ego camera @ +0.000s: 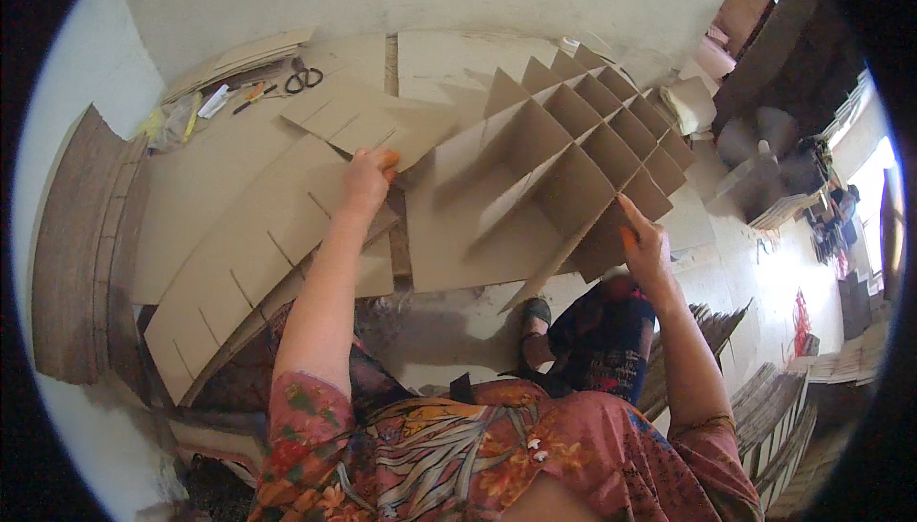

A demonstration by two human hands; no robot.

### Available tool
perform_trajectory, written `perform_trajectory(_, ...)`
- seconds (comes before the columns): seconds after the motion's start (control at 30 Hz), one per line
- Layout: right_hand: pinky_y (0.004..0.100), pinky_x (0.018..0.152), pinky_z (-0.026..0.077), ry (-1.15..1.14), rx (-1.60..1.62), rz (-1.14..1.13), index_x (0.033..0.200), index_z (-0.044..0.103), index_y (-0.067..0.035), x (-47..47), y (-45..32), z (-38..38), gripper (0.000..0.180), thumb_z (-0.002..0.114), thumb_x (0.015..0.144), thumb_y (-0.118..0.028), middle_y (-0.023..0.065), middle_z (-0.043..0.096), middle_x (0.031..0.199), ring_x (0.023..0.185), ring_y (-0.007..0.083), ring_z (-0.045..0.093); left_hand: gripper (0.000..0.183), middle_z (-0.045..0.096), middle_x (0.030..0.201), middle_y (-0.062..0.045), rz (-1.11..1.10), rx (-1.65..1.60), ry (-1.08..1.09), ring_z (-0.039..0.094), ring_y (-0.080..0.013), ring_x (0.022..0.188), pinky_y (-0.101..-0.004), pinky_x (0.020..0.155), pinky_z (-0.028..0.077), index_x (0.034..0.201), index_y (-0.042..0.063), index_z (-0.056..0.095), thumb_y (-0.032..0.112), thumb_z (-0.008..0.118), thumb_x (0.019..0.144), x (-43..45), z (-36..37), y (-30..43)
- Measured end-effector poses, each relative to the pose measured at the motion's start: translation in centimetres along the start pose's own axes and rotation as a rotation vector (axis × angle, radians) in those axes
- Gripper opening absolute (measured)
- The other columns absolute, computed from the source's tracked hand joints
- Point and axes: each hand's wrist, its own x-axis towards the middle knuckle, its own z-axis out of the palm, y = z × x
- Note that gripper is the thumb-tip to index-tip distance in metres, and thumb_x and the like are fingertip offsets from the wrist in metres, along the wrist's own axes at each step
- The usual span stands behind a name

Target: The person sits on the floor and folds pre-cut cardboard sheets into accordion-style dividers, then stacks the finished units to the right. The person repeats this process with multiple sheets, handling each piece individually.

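Observation:
A cardboard divider grid (573,149) of interlocked slotted strips stands tilted over the right part of the work surface. My right hand (648,246) pinches its near edge between thumb and fingers. My left hand (370,178) grips the near edge of a flat slotted cardboard sheet (387,117), whose slits face the upper left. Under my left forearm lies a long slotted cardboard strip (236,257), slightly bowed, with several parallel slits along its near side. Orange coverings show on fingertips of both hands.
Black-handled scissors (304,81), a dark pen (254,99) and a clear plastic bag (168,124) lie at the back left. Stacked cardboard (82,257) stands at the far left. A fan (763,149) is at the right, and bundled cardboard strips (763,414) sit at the lower right.

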Motion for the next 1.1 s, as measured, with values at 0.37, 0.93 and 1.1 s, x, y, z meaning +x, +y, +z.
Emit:
perform_trajectory(0.37,0.0384,0.084,0.045,0.1,-0.067,-0.063,0.121,0.052,-0.004,0.1,-2.8,-1.1,0.043,0.059,0.079,-0.003,0.0187,0.057,0.106,0.099,0.036,0.055,0.028,0.064,0.11,-0.012,-0.059,-0.435,0.006,0.059,-0.0154,0.098,-0.027,0.086,0.044,0.11,0.0,0.063,0.005,0.06,0.083,1.0,-5.8,-0.1)
perform_trajectory(0.93,0.0351,0.077,0.049,0.235,0.188,-0.371,0.109,0.059,0.001,-0.1,-10.9,-0.7,0.034,0.065,0.076,0.003,0.0189,0.058,0.106,0.093,0.0332,0.059,0.021,0.065,0.105,-0.014,-0.169,-0.192,0.116,0.061,-0.0201,0.095,-0.0281,0.081,0.046,0.105,0.001,0.065,0.006,0.058,0.085,-0.1,-7.4,1.9)
perform_trajectory(1.1,0.0318,0.078,0.048,0.137,0.295,-0.26,0.11,0.059,0.001,-0.5,-11.7,-0.1,0.032,0.064,0.078,0.001,0.0176,0.06,0.105,0.095,0.0285,0.06,0.026,0.064,0.109,-0.013,-0.227,-0.356,0.327,0.061,-0.0229,0.096,-0.0302,0.082,0.047,0.109,0.001,0.063,0.003,0.059,0.083,-0.2,-8.8,3.8)
